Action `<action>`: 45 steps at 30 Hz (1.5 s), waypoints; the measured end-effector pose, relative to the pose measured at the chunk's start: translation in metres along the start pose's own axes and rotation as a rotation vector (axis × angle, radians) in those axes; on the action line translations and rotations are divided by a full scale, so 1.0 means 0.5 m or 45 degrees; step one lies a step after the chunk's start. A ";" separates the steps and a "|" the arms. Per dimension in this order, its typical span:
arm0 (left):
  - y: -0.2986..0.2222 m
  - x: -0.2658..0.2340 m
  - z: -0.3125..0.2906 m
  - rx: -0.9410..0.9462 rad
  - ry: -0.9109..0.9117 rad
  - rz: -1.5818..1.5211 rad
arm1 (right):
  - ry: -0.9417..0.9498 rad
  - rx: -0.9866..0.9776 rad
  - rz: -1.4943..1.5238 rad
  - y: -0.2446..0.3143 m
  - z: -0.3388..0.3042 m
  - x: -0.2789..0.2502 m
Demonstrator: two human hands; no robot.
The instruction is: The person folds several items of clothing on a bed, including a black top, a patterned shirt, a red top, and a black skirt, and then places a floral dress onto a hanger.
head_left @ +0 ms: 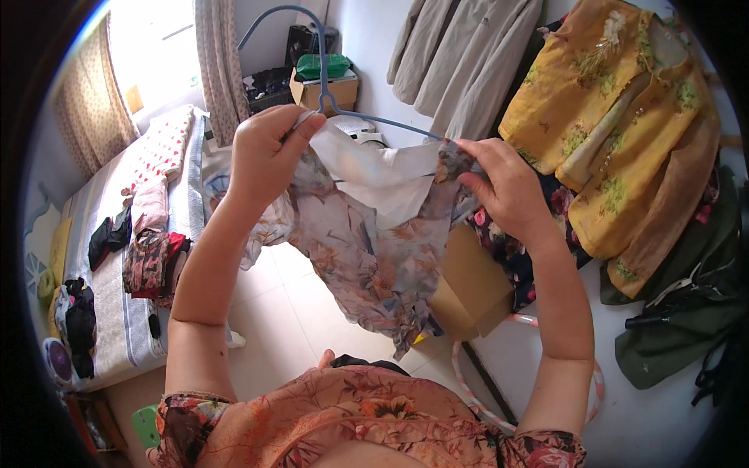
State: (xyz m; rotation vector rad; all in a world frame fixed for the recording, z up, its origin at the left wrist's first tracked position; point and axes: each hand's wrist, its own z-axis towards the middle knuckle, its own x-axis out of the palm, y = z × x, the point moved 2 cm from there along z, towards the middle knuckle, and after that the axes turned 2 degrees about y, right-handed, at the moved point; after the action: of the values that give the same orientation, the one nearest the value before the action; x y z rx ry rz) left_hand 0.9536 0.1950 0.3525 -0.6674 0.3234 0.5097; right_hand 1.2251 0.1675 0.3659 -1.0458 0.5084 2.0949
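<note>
Both hands pinch the flowered blouse (pixel 367 242) at its shoulders, left hand (pixel 265 152) and right hand (pixel 507 191) stretching it over the blue hanger (pixel 328 86) between them, and a loose pinch could let the thin cloth slide off one end.

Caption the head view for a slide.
Both hands, left and right, hold a floral garment on a blue hanger beside hung clothes.
</note>
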 end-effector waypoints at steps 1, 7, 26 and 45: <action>0.006 -0.001 0.001 -0.001 -0.004 0.002 | 0.000 -0.004 0.001 0.004 0.005 -0.007; -0.001 0.006 0.009 0.021 -0.050 -0.173 | 0.053 -0.060 -0.241 0.027 0.031 -0.021; 0.007 -0.030 0.118 0.586 0.188 0.524 | -0.447 0.206 -0.285 -0.084 -0.028 -0.182; -0.065 -0.031 0.277 0.681 -0.033 0.166 | -0.610 0.074 -0.622 -0.106 0.063 -0.282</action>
State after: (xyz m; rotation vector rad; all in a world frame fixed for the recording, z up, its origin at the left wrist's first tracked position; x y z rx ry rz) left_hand 0.9756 0.2589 0.4784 -0.1212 0.4586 0.5267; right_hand 1.3056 0.1607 0.4969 -0.5309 0.0611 1.7865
